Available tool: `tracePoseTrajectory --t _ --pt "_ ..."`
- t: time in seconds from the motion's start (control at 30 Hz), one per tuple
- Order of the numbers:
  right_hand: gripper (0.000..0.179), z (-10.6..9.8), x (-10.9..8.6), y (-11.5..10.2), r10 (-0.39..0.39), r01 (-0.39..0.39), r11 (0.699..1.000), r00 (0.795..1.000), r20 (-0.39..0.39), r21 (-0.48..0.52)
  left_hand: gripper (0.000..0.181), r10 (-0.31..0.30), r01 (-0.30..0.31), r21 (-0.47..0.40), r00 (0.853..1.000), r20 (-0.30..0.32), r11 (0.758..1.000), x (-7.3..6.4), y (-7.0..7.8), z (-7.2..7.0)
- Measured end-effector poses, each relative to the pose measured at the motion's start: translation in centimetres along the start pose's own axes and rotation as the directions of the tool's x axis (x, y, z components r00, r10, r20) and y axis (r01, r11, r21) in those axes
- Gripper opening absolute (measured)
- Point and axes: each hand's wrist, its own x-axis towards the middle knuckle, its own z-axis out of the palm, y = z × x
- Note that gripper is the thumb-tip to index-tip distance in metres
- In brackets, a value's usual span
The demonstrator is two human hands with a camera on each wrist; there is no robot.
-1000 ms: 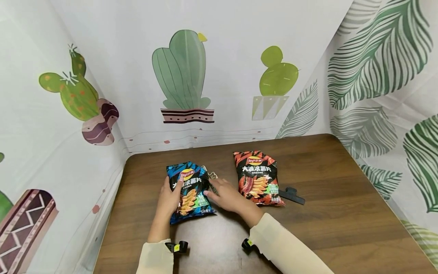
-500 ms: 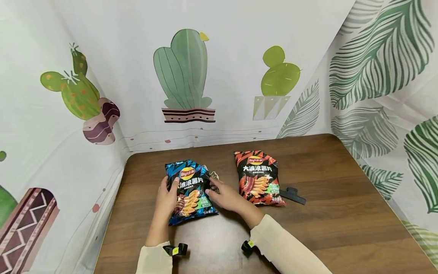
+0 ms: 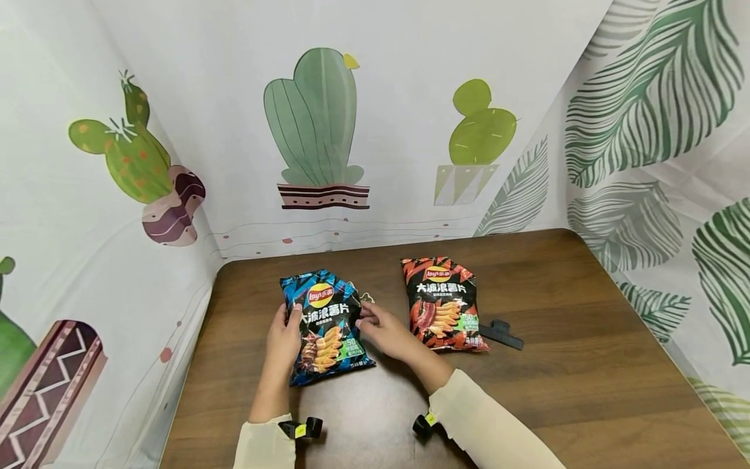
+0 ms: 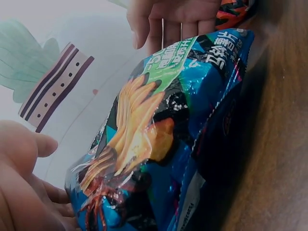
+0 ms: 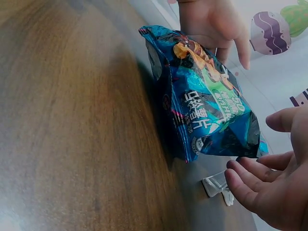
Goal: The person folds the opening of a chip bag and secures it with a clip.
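Note:
A blue Lay's chip bag (image 3: 321, 326) lies face up at the left of the table. My left hand (image 3: 284, 339) rests along its left edge; in the left wrist view the fingers (image 4: 53, 195) touch the side and the thumb stands off the front. At the opposite edge is my right hand (image 3: 383, 333), its relaxed fingertips right at the bag's side and its thumb apart in the right wrist view. Just beyond that hand, a pale clip-like piece (image 5: 215, 184) lies on the table, partly hidden by the bag and fingers in the head view.
A red Lay's chip bag (image 3: 441, 309) lies to the right of my right hand. Beside it, a black clip (image 3: 501, 334) pokes out. The wooden table (image 3: 562, 384) meets a printed cactus cloth (image 3: 398, 130) behind it.
Both thumbs have drawn back from the blue chip bag's front toward its edges. The bag has shifted slightly, its top toward the upper left. The red bag stays put.

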Motion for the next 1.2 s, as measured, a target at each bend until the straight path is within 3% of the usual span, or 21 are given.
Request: tracePoseTrajectory --t 0.2,0.37,0.47,0.7,0.9,1.2 --pt "0.049 0.0 -0.1 -0.5 0.031 -0.029 0.997 0.999 -0.024 0.077 0.077 -0.003 0.003 -0.087 1.0 -0.005 0.996 -0.2 -0.1 0.2" --pt "0.048 0.3 -0.3 -0.7 0.037 -0.034 0.995 0.999 -0.027 0.093 0.072 0.012 -0.015 -0.2 1.0 -0.017 0.98 -0.4 0.0 0.3" --pt "0.048 0.5 -0.4 -0.6 0.036 -0.033 0.995 0.999 -0.03 0.097 0.07 0.016 -0.021 -0.225 1.0 -0.023 0.974 -0.6 0.2 0.3" --pt "0.05 0.5 -0.5 -0.4 0.043 -0.038 0.997 0.996 -0.073 0.063 0.066 0.012 -0.014 -0.248 1.0 -0.007 0.969 -0.6 0.2 0.3" --pt "0.044 0.4 -0.5 -0.4 0.006 0.006 0.993 0.994 -0.105 0.114 0.074 0.025 -0.027 -0.235 1.0 -0.01 0.972 -0.7 0.3 -0.3" --pt "0.031 0.0 -0.6 -0.5 -0.031 0.043 0.987 0.996 -0.079 0.153 0.08 0.03 -0.026 -0.209 0.999 0.012 0.978 -0.7 0.5 -0.7"
